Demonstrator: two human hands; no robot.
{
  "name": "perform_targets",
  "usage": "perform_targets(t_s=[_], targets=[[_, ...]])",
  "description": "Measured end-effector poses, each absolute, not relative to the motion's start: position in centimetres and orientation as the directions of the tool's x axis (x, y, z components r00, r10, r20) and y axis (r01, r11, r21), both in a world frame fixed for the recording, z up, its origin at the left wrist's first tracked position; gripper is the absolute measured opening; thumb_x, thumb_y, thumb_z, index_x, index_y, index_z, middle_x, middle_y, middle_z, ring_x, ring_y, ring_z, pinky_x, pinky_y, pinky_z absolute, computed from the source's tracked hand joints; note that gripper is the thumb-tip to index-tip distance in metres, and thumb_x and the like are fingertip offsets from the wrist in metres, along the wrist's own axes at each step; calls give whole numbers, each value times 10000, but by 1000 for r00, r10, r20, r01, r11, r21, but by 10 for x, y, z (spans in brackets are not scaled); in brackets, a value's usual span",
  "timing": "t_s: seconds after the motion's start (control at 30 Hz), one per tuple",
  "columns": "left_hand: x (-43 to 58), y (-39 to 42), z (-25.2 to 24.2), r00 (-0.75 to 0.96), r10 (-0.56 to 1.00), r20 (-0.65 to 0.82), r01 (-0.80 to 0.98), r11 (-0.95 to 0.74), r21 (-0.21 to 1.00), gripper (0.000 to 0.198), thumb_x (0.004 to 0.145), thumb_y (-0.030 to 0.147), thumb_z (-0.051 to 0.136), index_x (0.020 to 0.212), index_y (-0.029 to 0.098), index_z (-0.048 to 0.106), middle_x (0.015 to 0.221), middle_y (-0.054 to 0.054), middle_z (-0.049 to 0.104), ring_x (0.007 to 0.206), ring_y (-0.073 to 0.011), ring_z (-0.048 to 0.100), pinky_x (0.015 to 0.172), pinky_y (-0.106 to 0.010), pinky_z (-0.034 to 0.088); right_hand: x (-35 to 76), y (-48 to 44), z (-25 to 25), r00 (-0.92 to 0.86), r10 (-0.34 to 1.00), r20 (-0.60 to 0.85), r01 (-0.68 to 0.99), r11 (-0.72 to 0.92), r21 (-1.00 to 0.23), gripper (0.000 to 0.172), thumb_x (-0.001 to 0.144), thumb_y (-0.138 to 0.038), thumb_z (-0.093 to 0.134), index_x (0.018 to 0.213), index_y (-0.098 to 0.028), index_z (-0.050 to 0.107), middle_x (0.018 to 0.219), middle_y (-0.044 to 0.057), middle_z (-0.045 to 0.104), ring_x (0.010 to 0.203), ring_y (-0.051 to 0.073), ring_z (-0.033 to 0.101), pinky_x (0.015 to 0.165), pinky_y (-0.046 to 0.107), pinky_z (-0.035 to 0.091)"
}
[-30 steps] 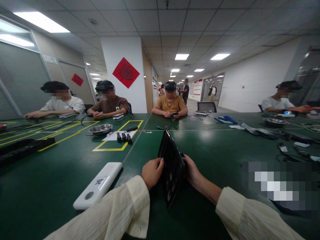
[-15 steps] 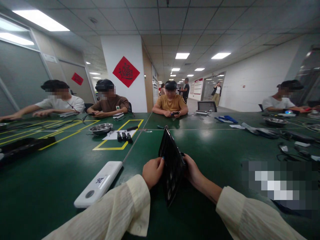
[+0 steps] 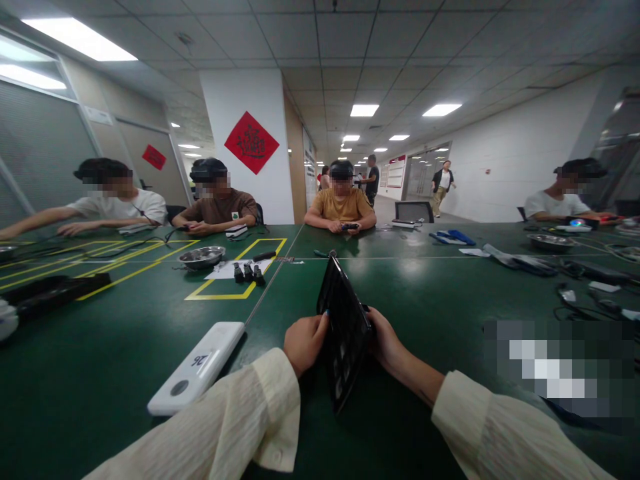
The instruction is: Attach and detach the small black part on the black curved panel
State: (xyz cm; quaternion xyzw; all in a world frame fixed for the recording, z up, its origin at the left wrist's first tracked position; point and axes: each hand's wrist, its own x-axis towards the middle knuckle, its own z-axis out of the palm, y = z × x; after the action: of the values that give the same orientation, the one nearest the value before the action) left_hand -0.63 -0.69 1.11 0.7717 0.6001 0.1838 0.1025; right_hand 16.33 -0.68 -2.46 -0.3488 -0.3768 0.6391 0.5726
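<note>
I hold a flat black panel with small keys on its face (image 3: 345,333), tilted up on its near edge above the green table (image 3: 425,293). My left hand (image 3: 304,343) is curled on its left side, the thumb on the face. My right hand (image 3: 386,343) grips the right side from behind, its fingers mostly hidden by the panel. Cream sleeves cover both my forearms.
A white oblong device (image 3: 197,368) lies left of my left arm. Farther off are a metal bowl (image 3: 202,257), small black parts (image 3: 248,273) on paper inside yellow tape lines, and cables at right (image 3: 585,297). Several people sit round the table; one walks in the corridor.
My hands and the panel have stayed almost still. The person at far left has reached an arm out leftward, and the person in the corridor has walked to the right.
</note>
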Motion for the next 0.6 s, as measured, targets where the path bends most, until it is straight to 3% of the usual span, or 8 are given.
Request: perform_targets(t_s=[0.1, 0.27, 0.6], targets=[[-6, -7, 11, 193, 969, 156, 892, -240, 383, 590, 902, 443, 133, 726, 171, 626, 728, -62, 637, 713, -160, 597, 573, -229, 317, 163, -7, -23, -106, 994, -8, -480, -58, -875, 183, 685, -357, 545, 792, -211, 531, 615, -34, 547, 493, 116, 470, 461, 231, 351], [-6, -9, 11, 229, 958, 175, 892, -278, 355, 465, 896, 341, 211, 743, 173, 616, 745, -55, 640, 733, -155, 592, 594, -229, 318, 162, -8, -19, -80, 996, -31, -465, -65, -883, 181, 666, -356, 550, 763, -207, 515, 589, -36, 535, 466, 113, 453, 445, 232, 338], [-3, -13, 13, 201, 965, 166, 916, -246, 316, 461, 902, 361, 197, 786, 175, 603, 793, -65, 650, 770, -164, 601, 597, -238, 309, 162, -6, -24, -96, 995, -20, -480, -64, -875, 194, 673, -378, 554, 772, -214, 525, 602, -36, 541, 494, 123, 475, 434, 226, 321]])
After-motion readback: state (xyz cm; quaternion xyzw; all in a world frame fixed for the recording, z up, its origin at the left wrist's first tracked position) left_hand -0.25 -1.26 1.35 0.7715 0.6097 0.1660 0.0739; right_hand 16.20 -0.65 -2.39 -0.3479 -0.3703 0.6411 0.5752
